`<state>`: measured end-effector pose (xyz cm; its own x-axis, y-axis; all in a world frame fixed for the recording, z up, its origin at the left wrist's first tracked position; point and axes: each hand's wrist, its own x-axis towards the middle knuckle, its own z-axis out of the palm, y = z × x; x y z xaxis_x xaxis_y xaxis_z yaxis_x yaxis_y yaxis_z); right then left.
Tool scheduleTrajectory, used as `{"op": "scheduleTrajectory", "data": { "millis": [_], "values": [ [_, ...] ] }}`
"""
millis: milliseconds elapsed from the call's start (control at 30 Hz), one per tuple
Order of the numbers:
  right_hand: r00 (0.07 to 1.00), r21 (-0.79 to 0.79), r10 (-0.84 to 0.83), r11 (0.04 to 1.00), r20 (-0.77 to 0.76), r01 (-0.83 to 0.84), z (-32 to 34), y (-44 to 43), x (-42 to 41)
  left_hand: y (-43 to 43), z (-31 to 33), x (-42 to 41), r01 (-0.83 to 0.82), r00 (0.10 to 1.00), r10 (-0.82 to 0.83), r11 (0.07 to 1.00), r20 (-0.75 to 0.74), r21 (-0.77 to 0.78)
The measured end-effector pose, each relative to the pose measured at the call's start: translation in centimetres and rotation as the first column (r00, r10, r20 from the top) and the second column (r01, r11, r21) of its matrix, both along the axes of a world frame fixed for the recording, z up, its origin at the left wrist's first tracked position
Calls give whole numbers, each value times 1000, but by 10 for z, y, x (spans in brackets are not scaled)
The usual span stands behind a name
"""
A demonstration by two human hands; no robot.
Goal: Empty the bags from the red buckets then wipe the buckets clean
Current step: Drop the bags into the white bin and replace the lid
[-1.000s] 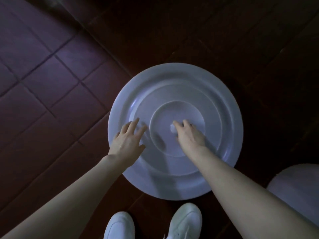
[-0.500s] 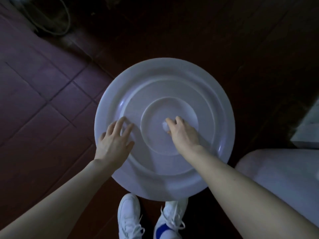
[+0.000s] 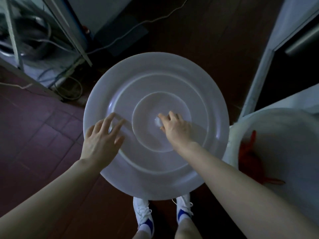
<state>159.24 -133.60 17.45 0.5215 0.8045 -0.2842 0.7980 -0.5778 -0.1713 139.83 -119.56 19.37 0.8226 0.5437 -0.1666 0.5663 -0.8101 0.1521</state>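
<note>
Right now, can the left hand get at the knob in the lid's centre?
Probably not: the right hand grips the knob, covering most of it; the left hand is spread over the lid nearby.

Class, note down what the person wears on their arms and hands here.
Nothing shows: the left forearm and right forearm are bare, with no sleeves in view. The left hand and right hand have no gloves, and no rings, watch or bracelet can be seen.
</note>
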Motion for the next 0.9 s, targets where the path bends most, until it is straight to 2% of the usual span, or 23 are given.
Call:
{"op": "scheduleTrajectory", "data": {
  "millis": [167, 367, 700, 900],
  "values": [
    [997, 58, -62, 997, 48, 59, 65, -59, 27, -37, 53, 30, 62, 995, -65, 998, 78, 34],
    [978, 31, -194, 981, 72, 192, 91, -169, 83, -118, 68, 100, 210, 971, -212, 977, 109, 35],
    [885, -134, -463, 875, 54, 466, 64, -384, 156, -295, 29, 240, 444, 894, -448, 886, -4, -136],
    [817, -203, -576, 800, 1, 565, 27, -460, 177, -358, -18, 287, 534, 830, -553, 825, -71, -185]
  ]
}}
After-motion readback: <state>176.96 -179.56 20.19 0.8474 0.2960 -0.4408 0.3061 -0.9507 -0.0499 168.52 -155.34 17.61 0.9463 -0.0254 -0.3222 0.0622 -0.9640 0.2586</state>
